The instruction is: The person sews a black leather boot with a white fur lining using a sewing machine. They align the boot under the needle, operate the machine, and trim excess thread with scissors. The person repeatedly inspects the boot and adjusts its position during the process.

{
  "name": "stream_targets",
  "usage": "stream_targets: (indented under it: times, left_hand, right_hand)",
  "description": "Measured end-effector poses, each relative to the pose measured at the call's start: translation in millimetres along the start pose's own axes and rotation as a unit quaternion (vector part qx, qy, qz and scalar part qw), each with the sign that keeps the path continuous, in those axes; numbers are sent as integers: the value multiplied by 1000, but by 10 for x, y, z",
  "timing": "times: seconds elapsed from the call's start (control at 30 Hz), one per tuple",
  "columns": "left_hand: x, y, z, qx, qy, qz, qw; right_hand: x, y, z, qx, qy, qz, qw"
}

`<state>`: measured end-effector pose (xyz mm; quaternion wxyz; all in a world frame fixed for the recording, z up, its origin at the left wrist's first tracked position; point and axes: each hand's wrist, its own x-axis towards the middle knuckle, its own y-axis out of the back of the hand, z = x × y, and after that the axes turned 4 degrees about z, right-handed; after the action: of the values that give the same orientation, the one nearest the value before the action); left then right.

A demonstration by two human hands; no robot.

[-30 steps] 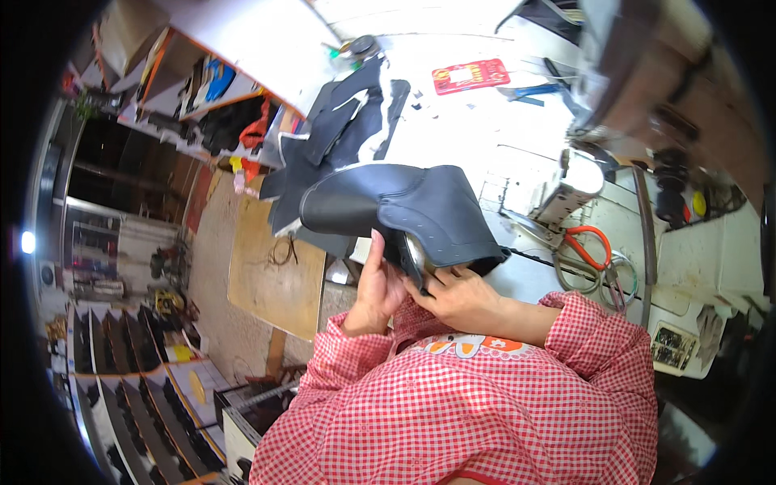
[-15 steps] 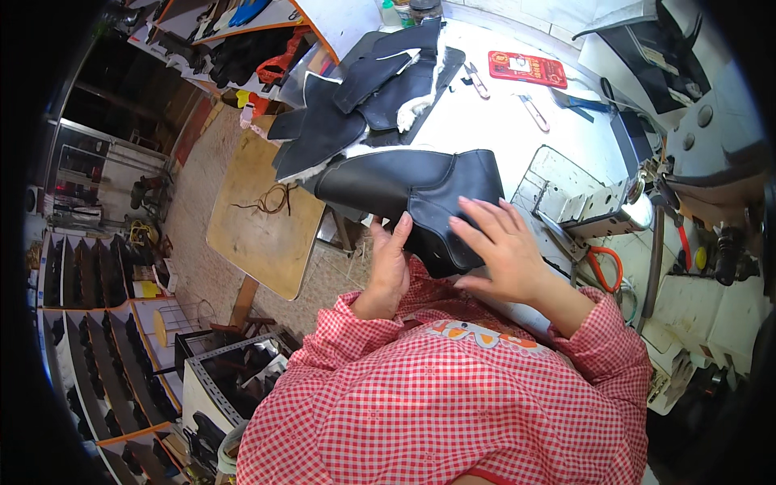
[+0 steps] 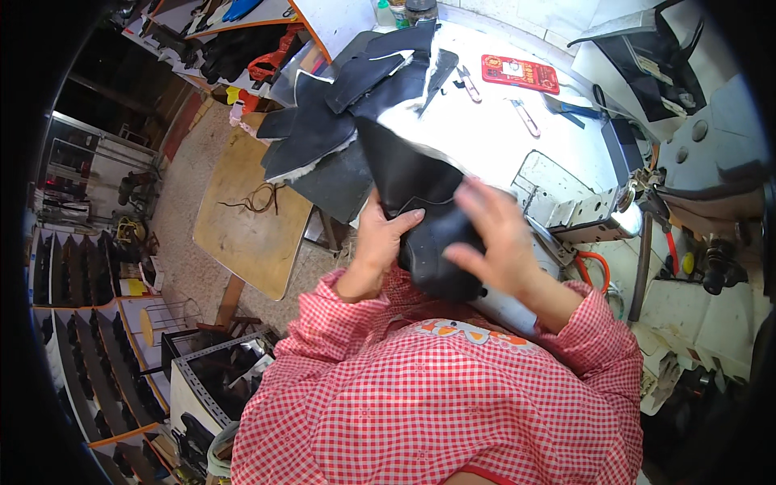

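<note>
A black leather boot upper [image 3: 440, 230] with a stitched seam hangs over the near edge of the white table, its wider end toward the pile. My left hand [image 3: 380, 242] grips its left side, thumb on top of the leather and the fingers hidden beneath. On the right side my right hand [image 3: 497, 238], blurred by motion, is over the piece with fingers spread and thumb apart. Whether it touches the leather I cannot tell. Behind lie several fleece-lined black leather pieces [image 3: 323, 129] in a heap.
On the white table [image 3: 493, 133] are two thread snips [image 3: 525, 117], a red case [image 3: 520, 73] and a blue-handled tool [image 3: 574, 107]. A sewing machine [image 3: 594, 212] stands at right, near orange-handled scissors [image 3: 594, 271]. A wooden board [image 3: 250, 226] is at left, shoe shelves [image 3: 97, 347] beyond.
The boot upper has turned, its far end swinging right and its near end dropping toward me. My left hand has closed further over it; my right hand has shifted slightly and blurs.
</note>
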<state>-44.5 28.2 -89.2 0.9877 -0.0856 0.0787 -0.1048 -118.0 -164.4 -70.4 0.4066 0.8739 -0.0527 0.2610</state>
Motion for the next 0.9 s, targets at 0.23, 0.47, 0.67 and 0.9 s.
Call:
stream_targets:
  times: [0.23,0.47,0.67,0.9]
  left_hand:
    - [231,-55,689,210,-33,-316,925]
    - [-93,114,388,138,127,-209,960]
    - [-173,294,161,57,177,-168,968]
    - [-152,207,266,248,71,-189,947]
  right_hand:
    - [570,223,189,474,-308,-90,820]
    - [373,-101,211,583,-359,45,728]
    - [213,-435,402,525,-397,76,749]
    - [201,-30,342,301,-263,129,907]
